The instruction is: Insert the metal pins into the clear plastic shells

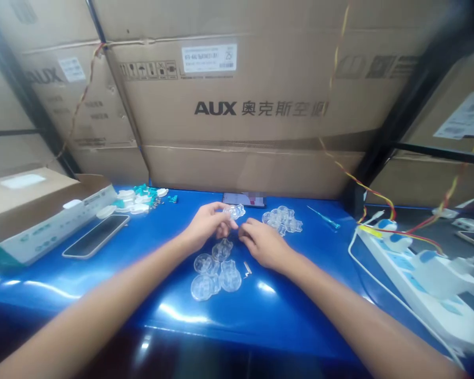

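Note:
My left hand (213,223) pinches a clear plastic piece (234,211), rounded with a notched edge, above the middle of the blue table (308,295). Close beside it on the right is my right hand (263,242), fingers curled together near the piece; what they hold, if anything, is hidden. Below the hands lies a loose group of similar clear pieces (229,276). Small metal parts (247,269) rest just right of that group. Another pile of clear pieces (283,219) sits beyond my right hand.
At left are an open carton (63,226), a phone (97,237) and white and teal parts (142,200). A second phone (245,199) lies at the back. A teal screwdriver (326,219) and a white power strip (418,284) with cables are at right. Large cardboard boxes (260,147) stand behind.

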A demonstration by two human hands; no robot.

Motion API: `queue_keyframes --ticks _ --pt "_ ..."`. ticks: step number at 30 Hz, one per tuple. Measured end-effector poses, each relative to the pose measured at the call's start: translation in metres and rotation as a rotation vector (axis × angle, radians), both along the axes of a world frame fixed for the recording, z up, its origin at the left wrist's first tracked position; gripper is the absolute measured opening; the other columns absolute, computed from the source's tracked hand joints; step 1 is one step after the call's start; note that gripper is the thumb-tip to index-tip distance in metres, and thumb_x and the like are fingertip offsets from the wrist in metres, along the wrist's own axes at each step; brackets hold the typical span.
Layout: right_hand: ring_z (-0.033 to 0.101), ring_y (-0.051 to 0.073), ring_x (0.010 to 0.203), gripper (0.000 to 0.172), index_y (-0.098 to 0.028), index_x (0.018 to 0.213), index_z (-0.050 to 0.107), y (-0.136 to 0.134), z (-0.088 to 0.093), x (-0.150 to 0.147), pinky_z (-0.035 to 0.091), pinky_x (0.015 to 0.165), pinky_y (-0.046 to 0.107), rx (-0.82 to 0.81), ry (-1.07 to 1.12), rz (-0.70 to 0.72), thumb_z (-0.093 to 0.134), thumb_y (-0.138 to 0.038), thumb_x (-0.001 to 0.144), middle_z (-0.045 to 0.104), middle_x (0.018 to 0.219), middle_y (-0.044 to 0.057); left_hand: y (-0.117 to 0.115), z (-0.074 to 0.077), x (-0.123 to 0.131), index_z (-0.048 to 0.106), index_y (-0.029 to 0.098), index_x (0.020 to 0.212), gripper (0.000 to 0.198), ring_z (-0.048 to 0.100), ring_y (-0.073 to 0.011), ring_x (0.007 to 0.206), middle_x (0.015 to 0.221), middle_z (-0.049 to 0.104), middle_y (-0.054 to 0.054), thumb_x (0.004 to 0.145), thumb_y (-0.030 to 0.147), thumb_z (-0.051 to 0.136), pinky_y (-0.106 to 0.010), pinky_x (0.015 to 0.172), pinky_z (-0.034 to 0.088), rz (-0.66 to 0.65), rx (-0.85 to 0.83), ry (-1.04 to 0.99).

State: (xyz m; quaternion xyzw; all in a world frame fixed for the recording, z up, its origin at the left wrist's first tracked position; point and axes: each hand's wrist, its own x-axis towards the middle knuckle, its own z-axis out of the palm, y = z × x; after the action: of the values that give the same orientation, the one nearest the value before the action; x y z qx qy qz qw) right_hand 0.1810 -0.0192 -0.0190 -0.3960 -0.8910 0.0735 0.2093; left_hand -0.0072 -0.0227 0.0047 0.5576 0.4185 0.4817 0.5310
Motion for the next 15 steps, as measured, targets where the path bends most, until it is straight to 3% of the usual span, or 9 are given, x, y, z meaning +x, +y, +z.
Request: queue_keyframes --ticks 5,9,12,15 --pt "0.051 0.014 0.072 0.009 -0.019 0.082 0.054 0.001 0.002 0.003 0.036 0.065 0.025 -0.021 0.101 0.028 0.048 -0.016 0.089 0.057 0.084 0.002 0.000 0.002 -0.002 0.050 0.014 0.096 0.026 0.057 -0.0108 0.044 0.074 0.071 -0.009 0.075 0.020 0.063 -0.019 0.038 0.038 -0.026 -0.009 0.007" --pt "0.052 0.014 0.068 0.012 -0.018 0.080 0.053 0.002 0.019 0.011 0.039 0.063 0.025 -0.194 0.292 0.020 0.045 -0.018 0.089 0.059 0.075 0.001 0.001 0.002 -0.002 0.049 0.015 0.095 0.025 0.060 -0.0127 0.046 0.075 0.072 -0.010 0.075 0.020 0.062 -0.020 0.038 0.039 -0.038 -0.012 0.010" --pt "0.053 0.014 0.065 0.012 -0.017 0.080 0.057 0.002 0.029 0.018 0.041 0.061 0.026 -0.314 0.275 0.070 0.048 -0.021 0.087 0.060 0.073 0.001 0.002 0.002 -0.003 0.049 0.015 0.094 0.025 0.062 -0.0136 0.047 0.078 0.072 -0.011 0.074 0.019 0.062 -0.020 0.038 0.040 -0.026 -0.015 -0.002" --pt "0.056 0.015 0.068 0.010 -0.018 0.082 0.063 0.000 0.028 0.019 0.042 0.064 0.027 -0.307 0.208 0.134 0.054 -0.020 0.084 0.064 0.077 0.002 0.004 0.002 -0.006 0.050 0.014 0.095 0.025 0.062 -0.0139 0.047 0.078 0.073 -0.012 0.073 0.018 0.063 -0.020 0.038 0.040 0.010 -0.018 -0.002"
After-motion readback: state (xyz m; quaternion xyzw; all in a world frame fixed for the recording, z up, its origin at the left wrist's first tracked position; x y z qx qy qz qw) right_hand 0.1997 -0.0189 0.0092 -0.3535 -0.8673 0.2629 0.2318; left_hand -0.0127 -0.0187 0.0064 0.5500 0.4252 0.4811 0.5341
